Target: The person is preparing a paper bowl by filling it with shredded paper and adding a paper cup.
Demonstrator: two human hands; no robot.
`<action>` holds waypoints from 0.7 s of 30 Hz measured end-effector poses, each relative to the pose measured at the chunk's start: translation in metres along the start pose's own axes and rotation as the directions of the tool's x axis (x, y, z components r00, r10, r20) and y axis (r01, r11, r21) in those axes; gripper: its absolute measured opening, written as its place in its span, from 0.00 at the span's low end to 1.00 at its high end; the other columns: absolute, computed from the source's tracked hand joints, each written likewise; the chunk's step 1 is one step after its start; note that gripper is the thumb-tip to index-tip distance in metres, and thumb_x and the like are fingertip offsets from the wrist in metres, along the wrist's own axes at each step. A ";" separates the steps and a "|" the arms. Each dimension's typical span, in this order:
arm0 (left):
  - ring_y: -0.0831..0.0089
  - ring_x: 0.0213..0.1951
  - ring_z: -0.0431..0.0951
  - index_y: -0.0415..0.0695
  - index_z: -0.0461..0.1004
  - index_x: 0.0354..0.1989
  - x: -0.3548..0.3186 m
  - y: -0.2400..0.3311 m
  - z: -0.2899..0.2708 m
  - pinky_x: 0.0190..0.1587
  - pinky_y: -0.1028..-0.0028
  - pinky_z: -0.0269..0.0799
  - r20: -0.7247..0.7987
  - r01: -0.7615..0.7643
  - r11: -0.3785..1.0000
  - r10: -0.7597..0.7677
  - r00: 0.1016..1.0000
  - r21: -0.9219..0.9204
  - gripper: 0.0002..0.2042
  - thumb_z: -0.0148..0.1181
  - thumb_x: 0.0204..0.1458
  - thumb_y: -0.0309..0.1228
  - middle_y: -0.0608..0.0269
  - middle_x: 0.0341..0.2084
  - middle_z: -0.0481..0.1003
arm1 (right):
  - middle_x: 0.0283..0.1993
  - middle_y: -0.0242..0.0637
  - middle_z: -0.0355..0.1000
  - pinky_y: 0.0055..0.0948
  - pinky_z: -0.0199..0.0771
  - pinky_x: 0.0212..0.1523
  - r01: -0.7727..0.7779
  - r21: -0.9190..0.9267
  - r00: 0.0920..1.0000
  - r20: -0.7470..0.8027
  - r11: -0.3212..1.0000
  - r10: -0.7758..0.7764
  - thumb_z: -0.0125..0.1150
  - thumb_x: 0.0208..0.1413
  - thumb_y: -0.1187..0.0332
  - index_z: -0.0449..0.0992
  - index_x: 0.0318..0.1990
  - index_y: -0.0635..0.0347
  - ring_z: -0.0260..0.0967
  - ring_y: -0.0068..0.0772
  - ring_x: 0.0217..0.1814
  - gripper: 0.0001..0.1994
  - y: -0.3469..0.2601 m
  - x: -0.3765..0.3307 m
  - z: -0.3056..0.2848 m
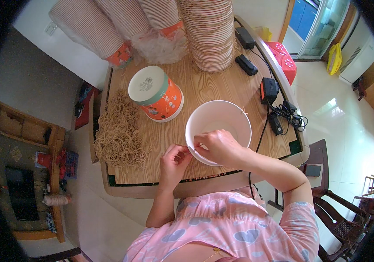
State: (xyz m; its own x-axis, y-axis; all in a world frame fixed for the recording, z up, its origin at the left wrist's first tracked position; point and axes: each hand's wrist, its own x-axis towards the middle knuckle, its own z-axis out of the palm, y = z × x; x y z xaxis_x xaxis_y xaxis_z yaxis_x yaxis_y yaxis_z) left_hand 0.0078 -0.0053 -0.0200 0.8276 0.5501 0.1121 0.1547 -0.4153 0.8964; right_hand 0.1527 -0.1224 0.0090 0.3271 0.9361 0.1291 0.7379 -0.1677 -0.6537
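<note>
A white paper bucket [220,122] stands open side up on the wooden table [204,87] in front of me. My right hand [216,146] is over its near rim, fingers pinched on the rim where a thin string passes. My left hand [174,159] is just outside the bucket's near left edge, fingers curled and pinched on the same thin string. A heap of tan string pieces [118,131] lies on the table's left side. An upturned orange and teal paper bucket [156,92] stands behind my left hand.
Tall stacks of nested paper buckets [208,32] and sleeves of them in plastic [92,27] crowd the far table edge. Black chargers and cables [276,109] lie along the right edge. A dark wooden chair [335,209] stands at my right.
</note>
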 end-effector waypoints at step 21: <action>0.81 0.26 0.71 0.40 0.75 0.32 -0.005 0.010 -0.005 0.27 0.81 0.67 -0.197 -0.156 0.986 0.142 0.970 -0.058 0.08 0.63 0.42 0.19 0.65 0.27 0.72 | 0.19 0.36 0.68 0.26 0.65 0.23 -0.118 0.320 0.993 0.049 0.940 0.108 0.61 0.47 0.70 0.75 0.33 0.59 0.67 0.26 0.22 0.06 -0.010 0.004 -0.028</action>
State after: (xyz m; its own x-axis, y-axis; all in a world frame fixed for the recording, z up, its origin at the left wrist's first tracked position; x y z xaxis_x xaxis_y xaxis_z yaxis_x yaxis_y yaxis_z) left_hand 0.0030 -0.0089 -0.0095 0.7187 0.6171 0.3203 -0.0078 -0.4536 0.8912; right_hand 0.1632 -0.1259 0.0371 0.3752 0.9267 0.0211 0.4662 -0.1690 -0.8684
